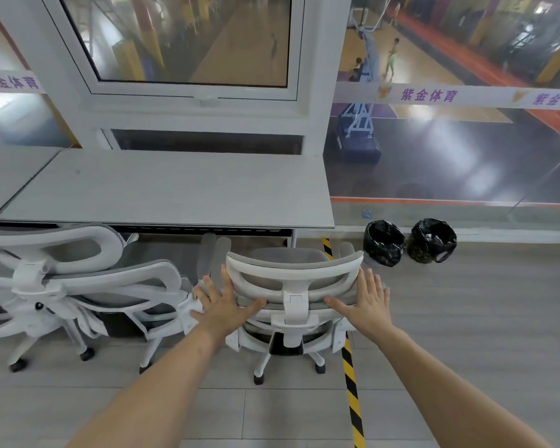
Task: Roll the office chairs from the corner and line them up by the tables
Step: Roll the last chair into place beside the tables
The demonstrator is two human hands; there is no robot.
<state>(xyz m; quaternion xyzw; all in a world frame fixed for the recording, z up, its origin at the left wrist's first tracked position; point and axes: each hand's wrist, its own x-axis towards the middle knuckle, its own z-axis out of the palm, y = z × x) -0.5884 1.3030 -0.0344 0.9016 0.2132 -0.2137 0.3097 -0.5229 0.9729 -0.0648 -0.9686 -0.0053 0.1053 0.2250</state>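
Observation:
A white-framed office chair with grey mesh (293, 270) stands in front of me, its seat facing the grey table (175, 189). My left hand (222, 302) lies flat with spread fingers on the left side of its backrest. My right hand (367, 300) lies flat on the right side of the same backrest. Left of this chair, a second chair (123, 286) is parked at the table, and a third chair (46, 250) stands at the far left, both with backs toward me.
Two bins lined with black bags (383, 242) (432, 239) stand right of the table by the glass wall. A yellow-and-black tape line (351, 379) runs across the wood-look floor under the chair. Windows behind the table overlook a sports court.

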